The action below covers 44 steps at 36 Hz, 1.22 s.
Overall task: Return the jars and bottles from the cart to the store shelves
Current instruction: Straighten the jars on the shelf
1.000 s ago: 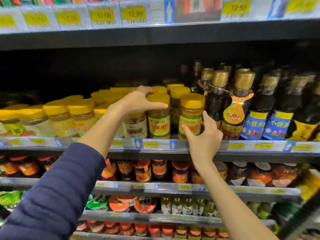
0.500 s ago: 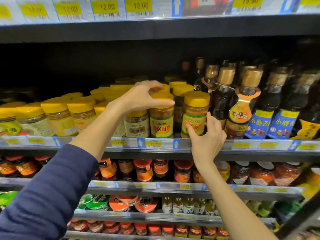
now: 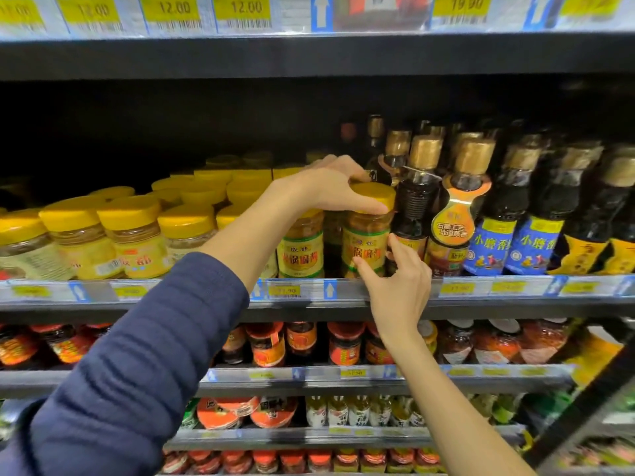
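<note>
Yellow-lidded jar (image 3: 367,242) in both curled hands (image 3: 326,187) (image 3: 398,286)

We read 12.00 on one price tag (image 3: 246,8), 19.90 on the right-hand tag (image 3: 460,5), 小磨香 on a blue bottle label (image 3: 489,243)

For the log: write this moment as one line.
jar upright, beside dark bottle | left hand grips its lid | right hand holds its body

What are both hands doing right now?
Left hand: grips the yellow-lidded jar by its lid.
Right hand: pinches that jar's lower body.
</note>
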Motion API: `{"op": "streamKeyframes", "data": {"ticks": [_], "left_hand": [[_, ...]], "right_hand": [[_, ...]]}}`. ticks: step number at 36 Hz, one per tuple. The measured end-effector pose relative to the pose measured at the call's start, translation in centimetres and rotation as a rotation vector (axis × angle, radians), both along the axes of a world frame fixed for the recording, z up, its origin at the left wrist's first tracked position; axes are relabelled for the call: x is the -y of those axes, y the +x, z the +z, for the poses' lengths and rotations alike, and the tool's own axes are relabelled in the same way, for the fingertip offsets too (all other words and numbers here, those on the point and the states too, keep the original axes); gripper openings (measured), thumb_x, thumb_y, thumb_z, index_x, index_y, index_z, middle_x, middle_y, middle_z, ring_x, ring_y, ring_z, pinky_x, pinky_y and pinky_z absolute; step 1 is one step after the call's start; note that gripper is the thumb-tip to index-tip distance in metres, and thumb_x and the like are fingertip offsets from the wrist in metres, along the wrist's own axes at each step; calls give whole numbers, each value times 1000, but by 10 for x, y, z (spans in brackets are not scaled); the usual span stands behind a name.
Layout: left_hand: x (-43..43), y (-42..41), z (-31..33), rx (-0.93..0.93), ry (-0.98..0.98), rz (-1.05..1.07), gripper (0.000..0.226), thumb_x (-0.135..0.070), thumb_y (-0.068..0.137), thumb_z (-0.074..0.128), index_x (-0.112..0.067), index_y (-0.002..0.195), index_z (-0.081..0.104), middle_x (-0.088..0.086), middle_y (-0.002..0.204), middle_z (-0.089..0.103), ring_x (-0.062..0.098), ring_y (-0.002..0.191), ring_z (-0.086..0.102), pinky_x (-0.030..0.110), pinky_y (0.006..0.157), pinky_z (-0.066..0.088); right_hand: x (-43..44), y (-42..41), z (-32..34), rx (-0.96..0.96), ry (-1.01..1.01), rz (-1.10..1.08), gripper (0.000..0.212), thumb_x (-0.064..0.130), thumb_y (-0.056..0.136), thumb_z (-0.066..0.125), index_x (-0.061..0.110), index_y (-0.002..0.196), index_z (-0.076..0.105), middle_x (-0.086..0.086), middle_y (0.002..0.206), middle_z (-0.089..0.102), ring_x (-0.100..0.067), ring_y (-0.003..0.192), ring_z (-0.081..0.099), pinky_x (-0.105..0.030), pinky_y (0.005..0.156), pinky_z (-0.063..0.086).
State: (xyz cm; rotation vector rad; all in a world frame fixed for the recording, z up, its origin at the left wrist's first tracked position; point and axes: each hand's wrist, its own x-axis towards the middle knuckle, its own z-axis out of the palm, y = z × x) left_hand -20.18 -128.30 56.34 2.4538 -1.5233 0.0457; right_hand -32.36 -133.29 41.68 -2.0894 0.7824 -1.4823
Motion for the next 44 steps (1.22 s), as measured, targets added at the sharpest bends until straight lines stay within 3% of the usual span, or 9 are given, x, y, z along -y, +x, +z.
{"op": "streamKeyframes", "data": {"ticks": [5, 9, 17, 23, 28, 35, 40, 44], "left_hand": [[-6, -3, 2, 12, -48, -2, 70, -74, 67, 57, -20, 110, 67, -3, 107, 61, 15, 97, 58, 40, 82, 54], [-14, -1, -1, 62, -70, 44, 85, -86, 55, 52, -26, 115, 64, -4, 112, 59, 19, 105, 55, 40, 83, 52], [-26, -9, -5, 117, -113, 87, 84, -75, 66, 59, -17, 126, 56, 3, 131, 48, 23, 120, 40, 31, 86, 34], [-27, -12, -10, 108, -147, 135, 91, -79, 62, 58, -17, 127, 54, 5, 128, 52, 26, 120, 41, 37, 95, 37], [-26, -15, -14, 99, -214, 157, 90, -80, 61, 58, -16, 124, 59, 5, 123, 57, 25, 117, 45, 38, 93, 40], [-26, -27, -9, 216, -174, 166, 83, -77, 67, 54, -16, 123, 60, 4, 118, 61, 24, 113, 52, 39, 100, 35], [-48, -15, 2, -27, -189, 100, 80, -71, 68, 61, -22, 130, 53, -2, 118, 63, 14, 110, 57, 40, 99, 45], [-74, -2, 7, -105, -246, 84, 66, -58, 69, 70, -22, 123, 58, -7, 118, 61, 5, 104, 55, 22, 88, 47]], "right_hand": [[1, 2, -1, -6, -7, 5, 65, 35, 70, 79, 5, 124, 58, -9, 111, 67, -24, 103, 57, -40, 96, 36], [-3, 4, -1, 2, -37, 5, 65, 35, 68, 81, 3, 120, 60, -9, 104, 69, -24, 98, 61, -44, 96, 38], [-9, 5, -1, -4, -38, 24, 64, 36, 68, 80, 4, 120, 61, -11, 107, 68, -25, 102, 60, -46, 99, 37], [-9, 4, 1, -2, -37, 22, 62, 33, 69, 80, 2, 119, 61, -12, 108, 68, -26, 104, 59, -46, 100, 36], [-7, 4, 0, 1, -33, 38, 61, 32, 70, 79, 2, 120, 60, -12, 110, 67, -26, 104, 59, -42, 99, 35], [-4, 3, -3, 22, -26, 59, 60, 29, 70, 79, 1, 120, 60, -12, 109, 67, -26, 102, 60, -43, 97, 37], [-3, 2, -3, 22, -17, 84, 62, 31, 70, 79, 2, 122, 59, -12, 105, 67, -26, 98, 61, -45, 96, 38], [-3, 1, -3, 20, -2, 106, 63, 31, 71, 79, 2, 123, 58, -13, 109, 66, -26, 101, 60, -45, 98, 37]]}}
